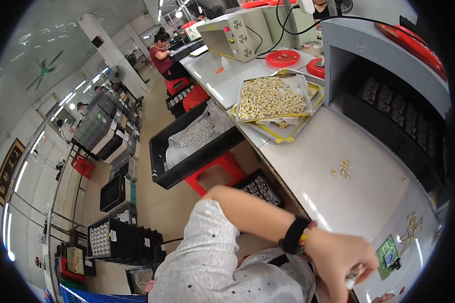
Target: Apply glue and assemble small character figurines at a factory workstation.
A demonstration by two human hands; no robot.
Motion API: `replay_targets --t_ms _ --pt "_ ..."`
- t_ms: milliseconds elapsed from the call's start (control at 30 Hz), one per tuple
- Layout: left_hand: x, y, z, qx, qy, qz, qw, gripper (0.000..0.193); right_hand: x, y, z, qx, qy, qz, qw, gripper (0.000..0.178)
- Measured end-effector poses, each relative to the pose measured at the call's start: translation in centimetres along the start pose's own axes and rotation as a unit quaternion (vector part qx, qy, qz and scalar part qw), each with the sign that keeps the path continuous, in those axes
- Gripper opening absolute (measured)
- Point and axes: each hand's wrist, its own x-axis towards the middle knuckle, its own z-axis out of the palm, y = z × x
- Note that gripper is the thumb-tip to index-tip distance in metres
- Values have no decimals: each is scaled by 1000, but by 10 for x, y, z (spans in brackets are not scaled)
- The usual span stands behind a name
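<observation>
Pale and small, a few parts [354,275] are sitting pinched in our left hand [341,257], whose grip is closing around them at the near edge of the white surface [338,187], low in the view. A black wristband [294,235] is circling that wrist, and the speckled white sleeve [212,252] is covering the arm behind it. Our right hand is not showing clearly (only a sliver of skin at the bottom edge, so we cannot tell what its grip is doing).

Just beside the left hand a small green board [388,255] is lying on the surface, with loose pale pieces [412,224] scattered near it. Farther out, another small cluster of pieces [344,167] is resting alone in the middle of the surface. Beyond that, a tray heaped with pale parts [270,97] is sitting on yellow-rimmed trays. To the right, a grey cabinet [384,55] is standing open. Below the surface edge, a black crate [194,151] is resting on a red stool [215,169]. Well apart, a person in a red shirt [162,55] is working at another bench.
</observation>
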Motion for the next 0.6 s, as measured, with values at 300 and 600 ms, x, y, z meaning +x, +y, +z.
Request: replay_targets --t_ms 300,600 --pt "27 -44 81 -63 190 35 979 71 -31 15 16 111 -162 62 979 41" --pt "33 -45 105 -610 182 -54 769 42 -29 18 16 70 -75 -29 994 40"
